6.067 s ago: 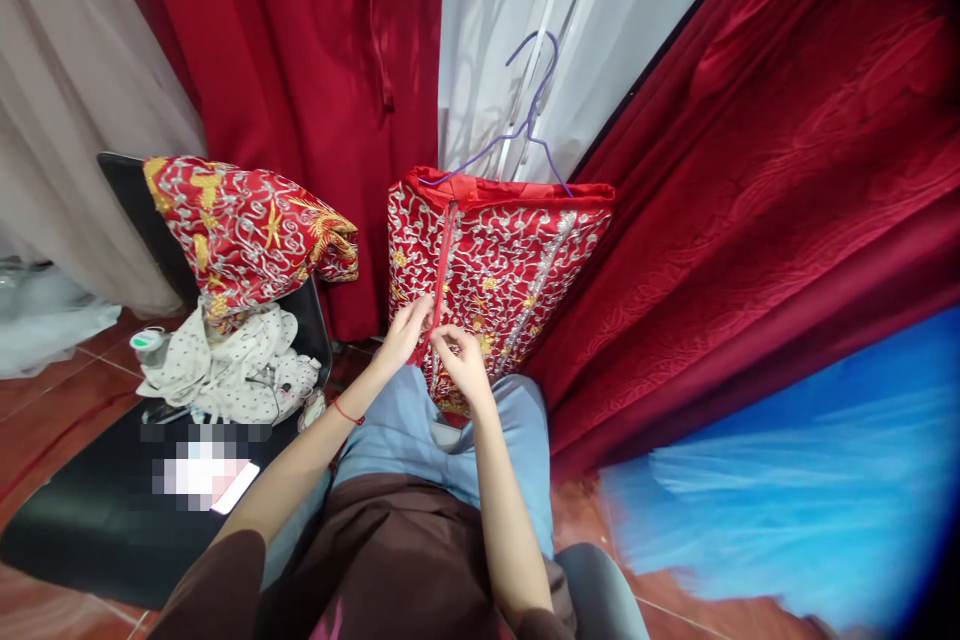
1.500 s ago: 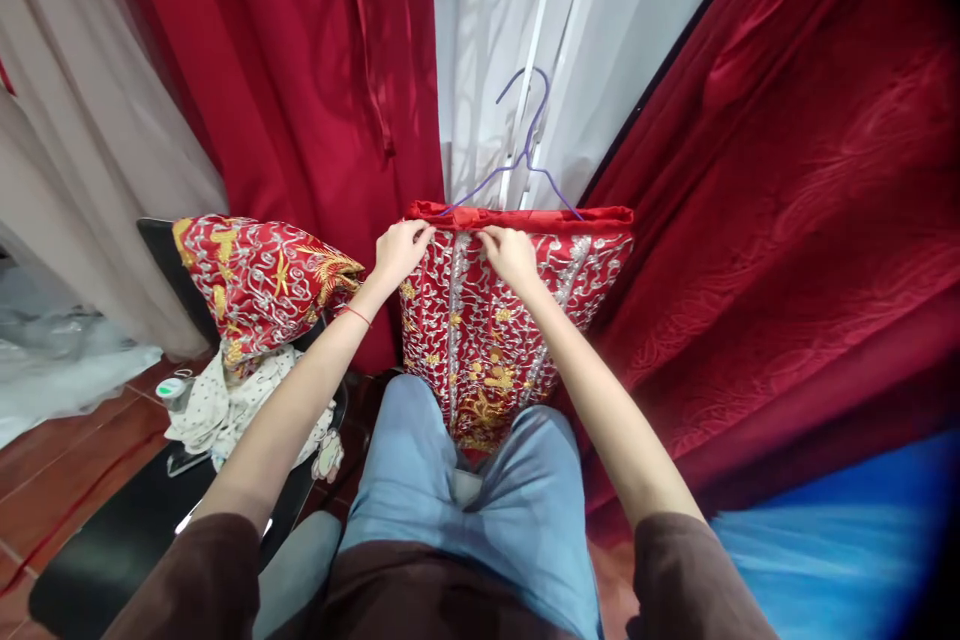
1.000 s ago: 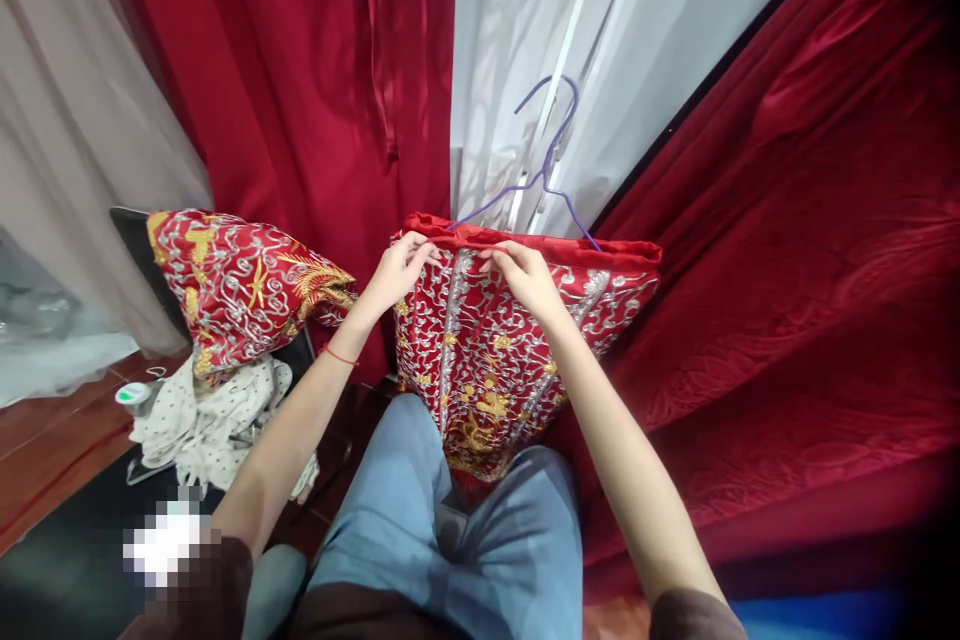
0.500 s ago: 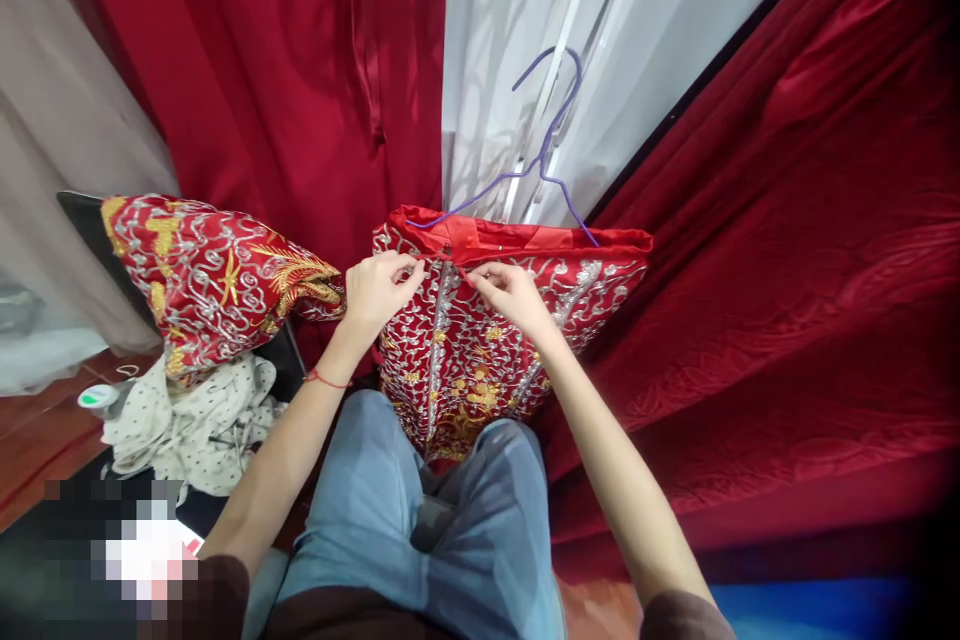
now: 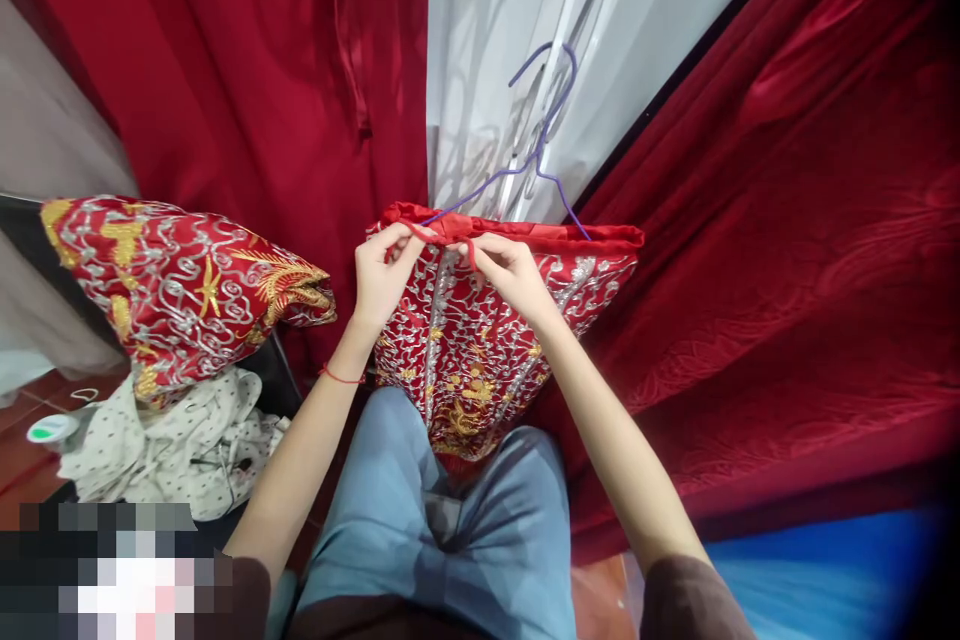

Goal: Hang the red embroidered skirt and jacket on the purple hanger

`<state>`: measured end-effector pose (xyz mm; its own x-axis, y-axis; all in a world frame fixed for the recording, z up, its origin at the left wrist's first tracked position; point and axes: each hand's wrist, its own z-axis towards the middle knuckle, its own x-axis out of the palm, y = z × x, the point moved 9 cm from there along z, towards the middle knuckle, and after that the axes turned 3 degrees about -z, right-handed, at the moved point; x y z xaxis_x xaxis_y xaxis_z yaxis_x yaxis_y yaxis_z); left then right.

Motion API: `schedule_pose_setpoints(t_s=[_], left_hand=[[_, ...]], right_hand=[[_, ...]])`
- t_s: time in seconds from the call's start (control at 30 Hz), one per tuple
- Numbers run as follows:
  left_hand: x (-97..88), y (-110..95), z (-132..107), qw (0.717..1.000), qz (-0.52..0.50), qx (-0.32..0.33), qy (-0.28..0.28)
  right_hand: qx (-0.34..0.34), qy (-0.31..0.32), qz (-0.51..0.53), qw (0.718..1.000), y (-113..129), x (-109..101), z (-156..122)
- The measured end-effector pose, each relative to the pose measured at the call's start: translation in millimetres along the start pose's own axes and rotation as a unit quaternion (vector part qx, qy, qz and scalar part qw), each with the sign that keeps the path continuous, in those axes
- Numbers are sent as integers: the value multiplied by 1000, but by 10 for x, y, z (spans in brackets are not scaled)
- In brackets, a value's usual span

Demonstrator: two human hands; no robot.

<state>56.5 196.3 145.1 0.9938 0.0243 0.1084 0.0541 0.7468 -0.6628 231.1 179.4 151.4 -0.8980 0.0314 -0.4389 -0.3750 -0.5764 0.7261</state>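
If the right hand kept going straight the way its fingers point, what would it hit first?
The right hand points up-left along the garment top edge, so it would likely meet the left hand first, just across the opening; depth is hard to judge.

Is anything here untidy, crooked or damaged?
No damage shows. The embroidered red garment sags from its purple hanger onto the knees. Both hands, left hand and right hand, pinch its top edge. A second embroidered piece lies crumpled over spotted cloth.
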Motion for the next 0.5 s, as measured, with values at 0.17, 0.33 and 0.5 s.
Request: schedule_pose_setpoints(t_s=[0.17, 0.33, 0.5], left_hand=[[297, 43, -117, 977, -5, -39, 211], [282, 232, -200, 960, -13, -104, 259], [361, 359, -258, 951, -36, -152, 268]], right_hand=[[-37, -17, 23, 999, 96, 3, 81], [-131, 66, -76, 986, 207, 134, 34], [-184, 60, -300, 934, 271, 209, -109]])
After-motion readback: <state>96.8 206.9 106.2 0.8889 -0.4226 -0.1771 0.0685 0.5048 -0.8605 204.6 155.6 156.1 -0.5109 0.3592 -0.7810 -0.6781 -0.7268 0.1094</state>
